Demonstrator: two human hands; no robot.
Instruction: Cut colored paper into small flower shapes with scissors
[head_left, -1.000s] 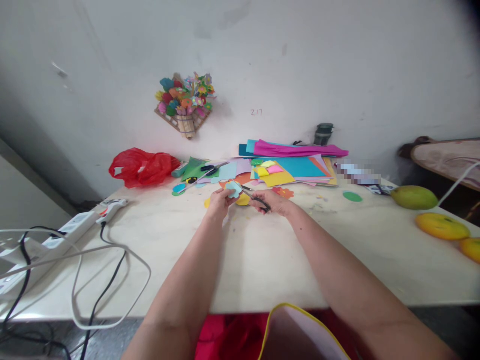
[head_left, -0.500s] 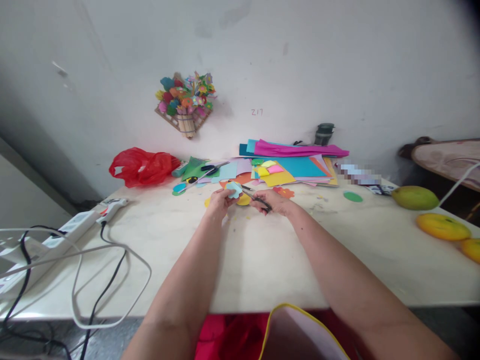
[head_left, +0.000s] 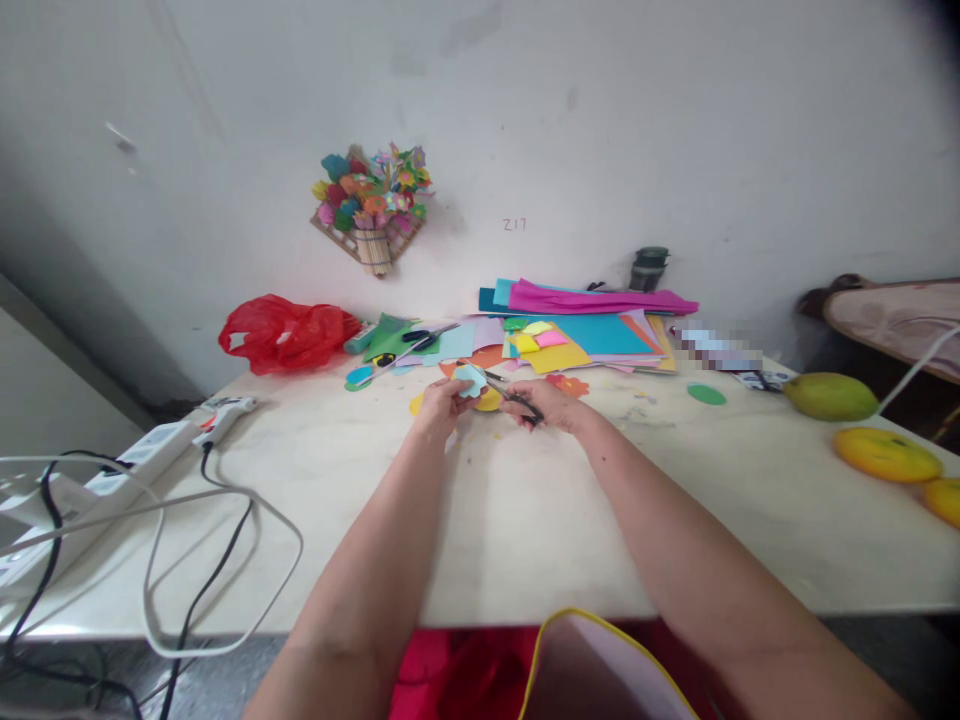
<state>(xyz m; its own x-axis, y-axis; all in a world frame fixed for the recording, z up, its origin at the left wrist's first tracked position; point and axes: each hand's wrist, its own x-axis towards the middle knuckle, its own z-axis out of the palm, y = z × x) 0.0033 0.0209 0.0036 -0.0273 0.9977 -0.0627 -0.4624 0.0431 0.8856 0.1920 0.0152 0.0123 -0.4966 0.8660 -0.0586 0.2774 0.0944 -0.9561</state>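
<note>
Between the fingers of my left hand (head_left: 442, 405) is a small light blue paper flower (head_left: 471, 379) with a scalloped edge. My right hand (head_left: 546, 402) is closed around the dark handles of a pair of scissors (head_left: 532, 409). Their blades are parted and point left, close to the flower's right edge; whether they touch the paper I cannot tell. Under and behind my hands lie yellow paper pieces (head_left: 490, 400), partly covered. An orange paper flower (head_left: 571, 385) rests just behind my right hand.
Coloured paper sheets (head_left: 600, 335) lie at the back, with a second pair of scissors (head_left: 424, 339) left of them. A red plastic bag (head_left: 281, 335) sits back left. A power strip (head_left: 150, 465) with loose cables occupies the left; mangoes (head_left: 885, 453) lie at right.
The light blue paper flower has shifted very slightly in my left hand. My right hand and the scissors stay almost in the same place.
</note>
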